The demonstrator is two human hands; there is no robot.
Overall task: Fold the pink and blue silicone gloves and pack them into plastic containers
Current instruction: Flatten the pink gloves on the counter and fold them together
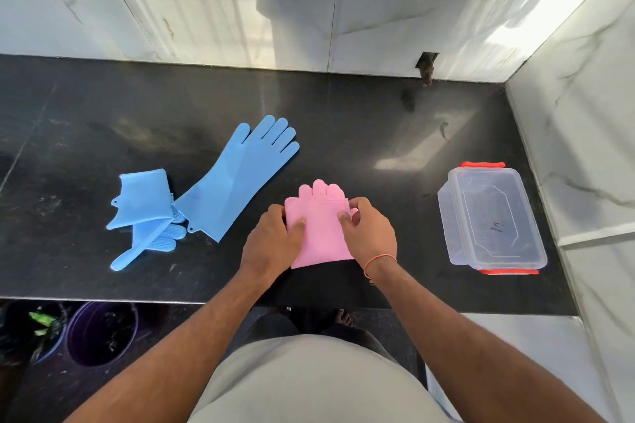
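Note:
A pink silicone glove point(321, 227) lies folded over on the black counter, its fingertips poking out at the far end. My left hand point(271, 240) grips its left edge and my right hand point(369, 233) grips its right edge. One blue glove point(237, 175) lies flat and stretched out to the left. A second blue glove point(146, 213) lies folded further left, its bristled fingers showing underneath. A clear plastic container point(494, 216) with red clips and its lid on stands at the right.
The black counter point(103, 134) ends at a marble wall behind and on the right. Its front edge runs just below my wrists. Dark plant pots point(101, 330) stand on the floor at the lower left.

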